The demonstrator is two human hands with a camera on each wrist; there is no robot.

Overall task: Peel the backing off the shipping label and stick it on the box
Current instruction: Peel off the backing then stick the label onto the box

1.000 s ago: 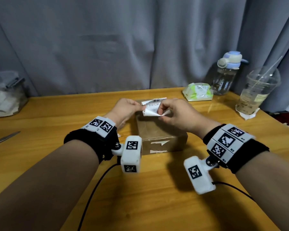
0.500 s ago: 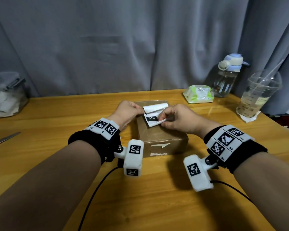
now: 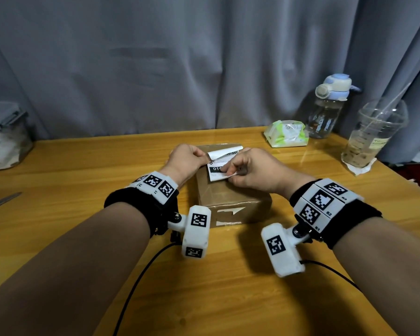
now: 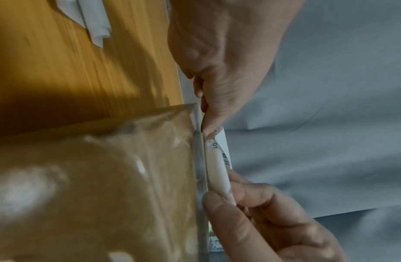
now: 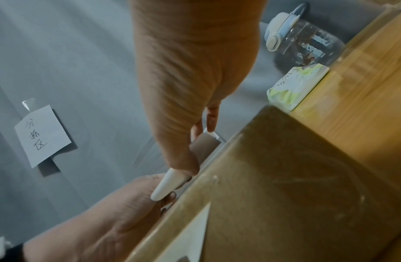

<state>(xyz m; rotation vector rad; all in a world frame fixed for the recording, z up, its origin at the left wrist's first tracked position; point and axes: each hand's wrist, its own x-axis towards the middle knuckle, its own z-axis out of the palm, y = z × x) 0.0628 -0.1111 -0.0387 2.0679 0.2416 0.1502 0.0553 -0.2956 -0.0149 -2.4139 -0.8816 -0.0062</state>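
Note:
A brown cardboard box [image 3: 228, 197] stands mid-table. The white shipping label [image 3: 215, 169], with a black "010" strip, lies face up on the box top. Its far part curls up and shows a white underside. My left hand [image 3: 205, 157] pinches that curl at its left end. My right hand [image 3: 224, 172] pinches the label's near right edge, thumb on the print, where a thin white flap sticks out. I cannot tell label from backing there. In the left wrist view the curled paper [image 4: 219, 173] runs along the box edge [image 4: 199, 159]. The right wrist view shows the curl [image 5: 166, 186] between both hands.
A water bottle [image 3: 330, 110], an iced drink cup [image 3: 374, 134] and a tissue pack [image 3: 286, 133] stand at the back right. A clear bin [image 3: 5, 134] and a metal blade [image 3: 3, 201] are at the left. Wrist camera cables trail over the table in front of me.
Both hands came down with the label from above the box onto its top. The printed part now lies flat on the box instead of hanging in the air.

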